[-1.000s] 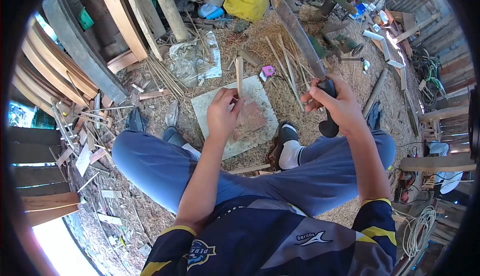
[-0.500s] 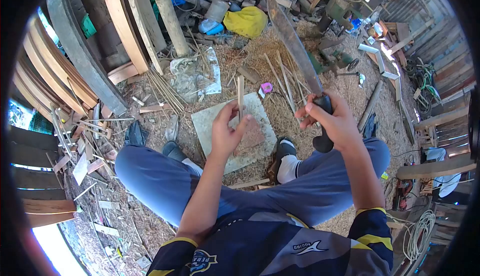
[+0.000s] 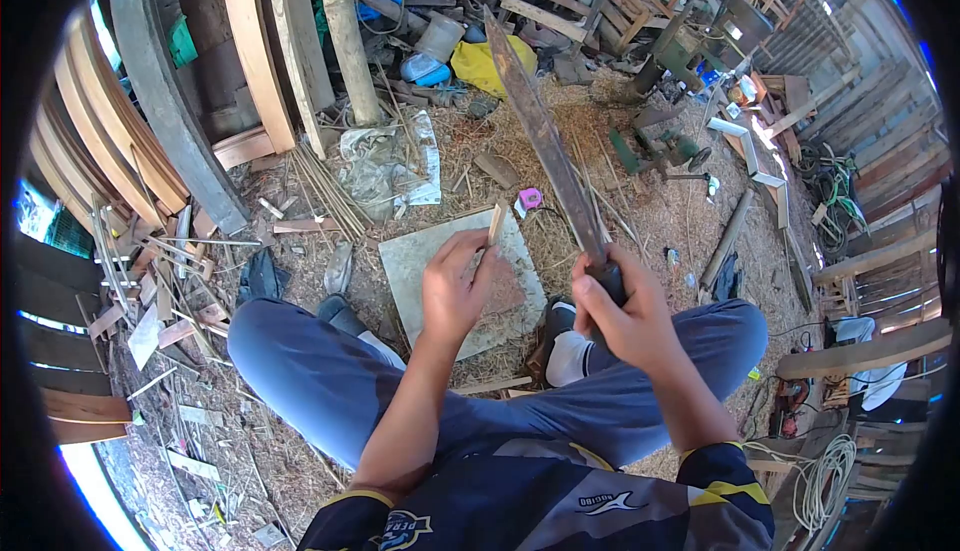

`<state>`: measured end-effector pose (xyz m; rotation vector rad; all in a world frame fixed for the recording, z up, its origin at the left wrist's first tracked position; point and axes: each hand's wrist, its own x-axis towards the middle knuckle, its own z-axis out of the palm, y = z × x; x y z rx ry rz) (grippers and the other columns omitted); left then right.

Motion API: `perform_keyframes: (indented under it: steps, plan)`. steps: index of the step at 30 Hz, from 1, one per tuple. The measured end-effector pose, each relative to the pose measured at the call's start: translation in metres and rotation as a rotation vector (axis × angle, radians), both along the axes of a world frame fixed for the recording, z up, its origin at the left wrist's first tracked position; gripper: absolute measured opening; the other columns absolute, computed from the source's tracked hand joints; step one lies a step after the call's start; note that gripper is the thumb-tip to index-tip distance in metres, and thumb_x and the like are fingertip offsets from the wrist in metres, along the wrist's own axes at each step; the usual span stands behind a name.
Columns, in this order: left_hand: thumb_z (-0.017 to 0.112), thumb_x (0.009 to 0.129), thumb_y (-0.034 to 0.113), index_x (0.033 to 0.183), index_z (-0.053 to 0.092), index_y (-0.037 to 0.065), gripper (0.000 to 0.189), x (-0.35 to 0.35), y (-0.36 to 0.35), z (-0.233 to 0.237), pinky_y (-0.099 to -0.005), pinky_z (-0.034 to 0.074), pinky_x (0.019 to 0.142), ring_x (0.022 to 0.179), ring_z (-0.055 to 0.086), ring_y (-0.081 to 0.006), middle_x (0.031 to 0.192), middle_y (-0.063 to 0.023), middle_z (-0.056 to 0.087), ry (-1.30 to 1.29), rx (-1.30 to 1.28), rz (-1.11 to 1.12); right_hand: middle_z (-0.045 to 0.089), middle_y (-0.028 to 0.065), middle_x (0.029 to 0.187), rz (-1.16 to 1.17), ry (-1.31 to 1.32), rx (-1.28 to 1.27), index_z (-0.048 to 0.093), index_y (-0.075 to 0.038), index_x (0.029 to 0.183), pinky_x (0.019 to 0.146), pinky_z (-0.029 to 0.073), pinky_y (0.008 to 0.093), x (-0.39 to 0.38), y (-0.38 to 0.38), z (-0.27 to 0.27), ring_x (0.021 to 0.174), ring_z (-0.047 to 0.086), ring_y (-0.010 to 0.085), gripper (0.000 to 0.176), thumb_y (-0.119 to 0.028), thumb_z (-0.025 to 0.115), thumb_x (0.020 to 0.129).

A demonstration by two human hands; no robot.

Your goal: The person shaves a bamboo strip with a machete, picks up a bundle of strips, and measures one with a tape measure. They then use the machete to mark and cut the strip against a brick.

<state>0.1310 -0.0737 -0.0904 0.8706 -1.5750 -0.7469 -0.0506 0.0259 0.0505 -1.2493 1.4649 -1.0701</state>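
Observation:
My right hand [image 3: 630, 311] is closed round the dark handle of a machete [image 3: 540, 126], whose long rusty blade points up and to the left. Between the thumb and fingers of my left hand [image 3: 457, 284] is a thin wooden stick [image 3: 496, 219], its pale end showing above the fingers. The rest of the stick is hidden by the hand. Below both hands lies a flat grey board [image 3: 405, 261] on the ground between my feet. The blade is apart from the stick.
A pink tape measure [image 3: 530, 197] lies just beyond the board. Bamboo strips [image 3: 335, 201] and plastic sheeting [image 3: 375, 176] are further left. Curved planks [image 3: 165, 91] lean at the left. A green metal machine [image 3: 655, 146] stands at the far right. Coiled rope [image 3: 825, 481] hangs lower right.
My right hand has moved left and down, bringing the machete nearer my left hand. The stick in my left hand now tilts rightward and shows less above the fingers.

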Motion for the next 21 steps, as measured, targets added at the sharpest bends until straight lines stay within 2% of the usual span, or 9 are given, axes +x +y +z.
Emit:
perform_keyframes:
  steps: [5,8,17,20,21]
  plan:
    - [0.073,0.090,0.001,0.106,0.072,-0.003,0.017,-0.006,0.010,0.006,-0.0364,0.058,0.077,0.086,0.074,-0.0314,0.099,-0.0167,0.074,-0.014,0.004,-0.034,0.054,-0.0030,0.072,0.039,-0.046,0.004,0.059,-0.004,0.107,0.049,0.043,0.0217,0.015,0.011,0.004,0.052,0.052,0.0030,0.027,-0.031,0.057,0.107]
    - [0.074,0.089,0.001,0.106,0.073,-0.002,0.017,-0.009,0.017,0.011,-0.0352,0.058,0.075,0.085,0.074,-0.0304,0.098,-0.0159,0.074,-0.016,0.009,-0.049,0.054,-0.0031,0.071,0.057,-0.188,-0.018,0.059,-0.004,0.107,0.048,0.039,0.0217,0.020,0.012,0.000,0.051,0.049,0.0021,0.027,-0.031,0.055,0.109]
    - [0.077,0.087,-0.002,0.105,0.073,-0.002,0.019,-0.013,0.022,0.009,-0.0357,0.058,0.074,0.084,0.073,-0.0301,0.097,-0.0157,0.073,-0.068,-0.066,-0.026,0.050,-0.0053,0.065,0.021,-0.135,-0.088,0.059,-0.003,0.106,0.048,0.034,0.0223,0.025,0.010,-0.012,0.052,0.044,0.0011,0.029,-0.032,0.054,0.109]
    - [0.077,0.086,-0.002,0.105,0.072,-0.003,0.020,-0.014,0.022,0.005,-0.0359,0.058,0.074,0.084,0.073,-0.0307,0.097,-0.0162,0.073,-0.065,-0.067,-0.036,0.052,-0.0013,0.070,0.021,-0.105,-0.073,0.059,-0.002,0.108,0.044,0.034,0.0210,0.024,0.010,-0.014,0.049,0.043,0.0026,0.042,-0.043,0.050,0.110]
    - [0.077,0.086,-0.002,0.106,0.072,-0.003,0.021,-0.015,0.022,0.004,-0.0359,0.058,0.074,0.084,0.073,-0.0308,0.097,-0.0164,0.073,-0.063,-0.065,-0.043,0.052,-0.0014,0.070,0.013,-0.102,-0.081,0.059,-0.002,0.107,0.044,0.034,0.0210,0.024,0.010,-0.016,0.049,0.043,0.0026,0.042,-0.042,0.050,0.110]
